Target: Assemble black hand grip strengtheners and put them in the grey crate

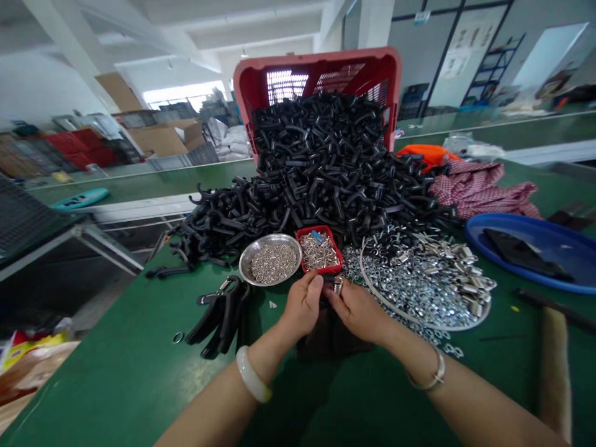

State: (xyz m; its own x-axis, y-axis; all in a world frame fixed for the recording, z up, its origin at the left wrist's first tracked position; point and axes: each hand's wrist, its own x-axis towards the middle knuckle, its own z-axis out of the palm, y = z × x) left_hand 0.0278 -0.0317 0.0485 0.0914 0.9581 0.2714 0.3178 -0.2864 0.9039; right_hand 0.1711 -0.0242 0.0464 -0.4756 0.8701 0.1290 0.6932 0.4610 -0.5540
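Both hands meet at the front of the table. My left hand (302, 305) is closed, thumb pressed down, on a small black plastic piece (328, 281) that my fingers largely cover. My right hand (357, 311) pinches a metal coil spring (338, 285) against that piece. Directly beneath them is a dark block (333, 344), partly hidden by my hands. Just beyond sit a red tray (341, 264) of small metal pins and a metal bowl (243, 264) of tiny metal parts. Several black handles (227, 316) lie together left of my left hand.
A tipped red crate (321, 59) spills a big heap of black handles (326, 180). To the right are a round tray (400, 315) of nuts and springs, a blue tray (577, 264) with a dark flat object, a hammer (554, 372) and checked cloth (484, 189). A ring (177, 338) lies left.
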